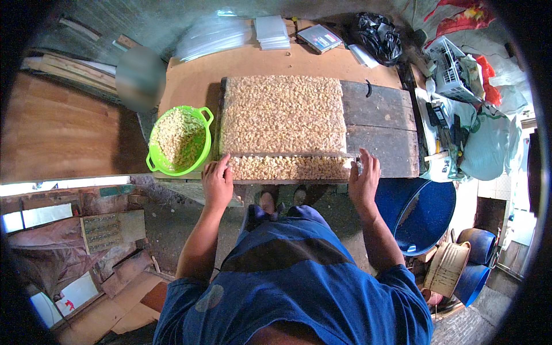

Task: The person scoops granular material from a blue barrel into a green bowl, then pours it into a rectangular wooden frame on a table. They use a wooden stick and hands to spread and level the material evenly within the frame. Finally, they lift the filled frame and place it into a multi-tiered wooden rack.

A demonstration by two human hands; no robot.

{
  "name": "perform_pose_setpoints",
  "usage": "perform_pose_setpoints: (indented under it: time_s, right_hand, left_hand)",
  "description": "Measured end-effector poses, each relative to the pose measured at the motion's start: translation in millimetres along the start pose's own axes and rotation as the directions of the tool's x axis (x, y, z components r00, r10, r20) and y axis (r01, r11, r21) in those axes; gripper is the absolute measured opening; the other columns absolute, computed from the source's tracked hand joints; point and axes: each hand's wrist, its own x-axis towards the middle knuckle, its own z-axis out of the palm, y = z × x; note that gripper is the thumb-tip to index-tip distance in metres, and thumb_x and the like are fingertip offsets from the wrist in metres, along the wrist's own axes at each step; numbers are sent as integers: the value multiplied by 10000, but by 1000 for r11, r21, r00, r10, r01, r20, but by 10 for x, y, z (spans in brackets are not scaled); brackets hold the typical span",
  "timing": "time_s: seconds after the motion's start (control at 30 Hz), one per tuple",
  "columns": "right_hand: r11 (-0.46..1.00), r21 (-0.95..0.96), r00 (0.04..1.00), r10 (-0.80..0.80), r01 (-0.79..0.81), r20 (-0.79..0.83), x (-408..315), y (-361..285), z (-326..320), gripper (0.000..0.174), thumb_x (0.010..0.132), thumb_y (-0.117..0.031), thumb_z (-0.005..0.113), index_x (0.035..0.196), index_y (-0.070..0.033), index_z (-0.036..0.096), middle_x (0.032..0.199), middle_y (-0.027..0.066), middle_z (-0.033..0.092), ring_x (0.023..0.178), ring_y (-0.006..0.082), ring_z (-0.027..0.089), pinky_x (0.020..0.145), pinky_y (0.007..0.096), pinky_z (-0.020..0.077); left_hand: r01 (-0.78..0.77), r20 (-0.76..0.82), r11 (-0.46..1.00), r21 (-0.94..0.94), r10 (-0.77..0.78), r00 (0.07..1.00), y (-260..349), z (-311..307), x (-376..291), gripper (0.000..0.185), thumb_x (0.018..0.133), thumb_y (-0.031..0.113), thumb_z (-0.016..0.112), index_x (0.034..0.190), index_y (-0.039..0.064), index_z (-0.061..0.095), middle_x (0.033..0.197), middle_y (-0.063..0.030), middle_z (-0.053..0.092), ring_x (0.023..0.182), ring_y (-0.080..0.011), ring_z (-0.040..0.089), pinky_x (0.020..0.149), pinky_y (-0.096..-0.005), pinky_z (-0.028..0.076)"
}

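Observation:
A broad flat slab of pale split beans (282, 108), apparently under clear plastic, lies on a dark wooden board (381, 110). Along its near side runs a narrow strip of the same beans (289, 167), set off by a thin dark line or slat (289, 155). My left hand (217, 183) is at the left end of this strip, fingers bent against its corner. At the opposite end is my right hand (364, 179), thumb and forefinger apart around the corner. Whether either hand grips the strip is unclear. Left of the board, a lime-green colander (206, 151) holds loose beans.
Clear plastic sheets (215, 39), a flat box (320, 38) and a black plastic bag (377, 39) line the table's (194, 71) far edge. A white crate (450, 69) and filled bags stand at the right. Below the right edge sits a large blue drum (424, 220).

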Motion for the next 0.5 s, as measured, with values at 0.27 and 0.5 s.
perform_pose_setpoints:
  time_s: [0.27, 0.5]
  right_hand:
    - [830, 148, 699, -537, 538, 472, -454, -692, 230, 611, 877, -327, 635, 1440, -113, 527, 1470, 137, 515, 1440, 345, 402, 1206, 571, 260]
    - [859, 52, 729, -463, 510, 504, -420, -833, 363, 667, 874, -305, 705, 1478, -105, 503, 1512, 101, 489, 1476, 327, 350, 1233, 596, 181]
  left_hand:
    - [-8, -36, 999, 53, 10, 999, -3, -11, -28, 430, 903, 82, 642, 1331, 125, 636, 951, -98, 663, 956, -337, 607, 891, -478, 458]
    - [-34, -210, 998, 48, 43, 977, 105, -83, -190, 497, 946, 149, 619, 1437, 105, 555, 1274, -207, 578, 1192, -388, 549, 1034, -494, 426]
